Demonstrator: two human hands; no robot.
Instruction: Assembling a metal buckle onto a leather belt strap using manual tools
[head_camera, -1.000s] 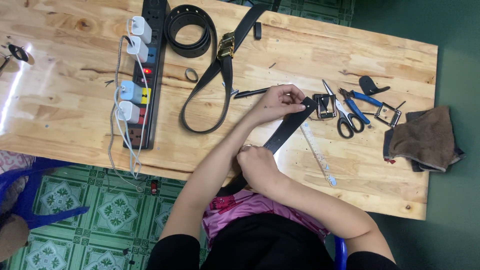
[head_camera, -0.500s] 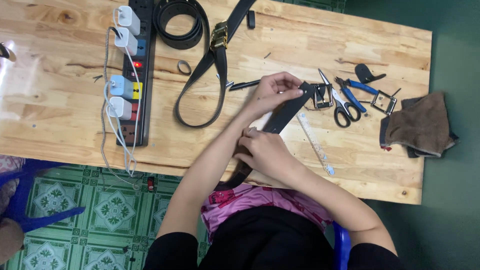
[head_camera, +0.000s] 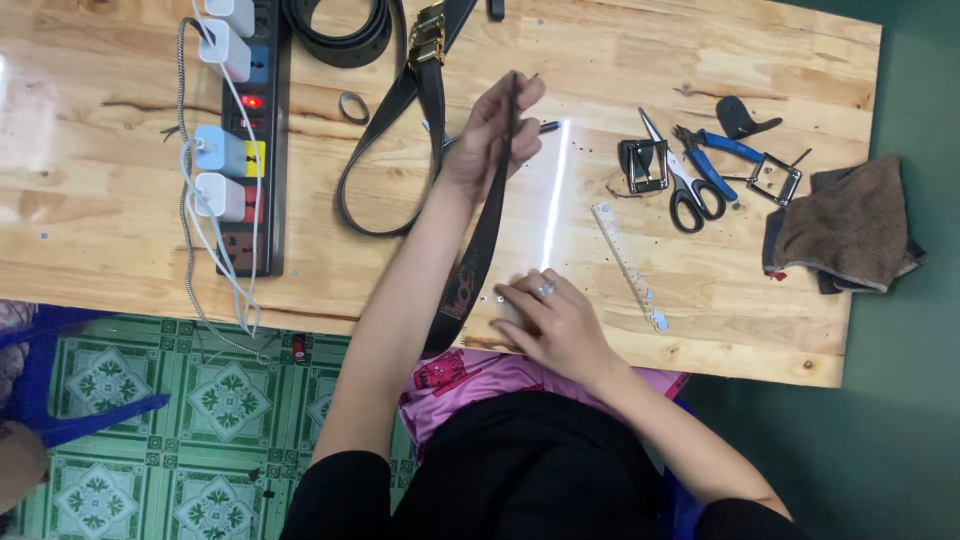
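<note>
Black belt strap (head_camera: 487, 215), earlier low near the buckle (head_camera: 645, 165), is now lifted, left hand (head_camera: 488, 130) pinching it; right hand (head_camera: 553, 320) apparently rests flat, fingers loosely together.

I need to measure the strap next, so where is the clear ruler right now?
In the head view the clear ruler lies diagonally on the wooden table, right of centre, just right of the right hand and below the scissors.

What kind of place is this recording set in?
Probably a small home workbench for belt repair: a wooden table with a belt in the left hand, scissors and loose buckles.
</note>
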